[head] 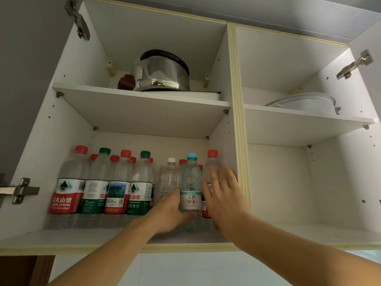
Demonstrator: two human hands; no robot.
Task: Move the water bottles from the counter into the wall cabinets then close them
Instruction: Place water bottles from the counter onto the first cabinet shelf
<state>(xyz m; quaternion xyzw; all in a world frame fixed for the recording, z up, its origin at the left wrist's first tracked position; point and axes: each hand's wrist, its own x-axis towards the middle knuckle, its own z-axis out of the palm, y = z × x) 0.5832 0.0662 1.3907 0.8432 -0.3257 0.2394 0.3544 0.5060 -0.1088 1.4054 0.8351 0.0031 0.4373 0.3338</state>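
Left hand [171, 213] curled around blue-capped bottle [190, 188] on the cabinet's lower shelf [61, 234], right hand [222, 195] fingers spread straight, over red-capped bottle [212, 162], contact unclear

Open wall cabinet [237, 100] with two compartments. In the left one, bottles [99, 182] stand in rows on the bottom shelf, and a kettle [162, 73] sits on the shelf above. In the right one, a bowl [307, 102] rests on the upper shelf. Both hands reach among the rightmost bottles.
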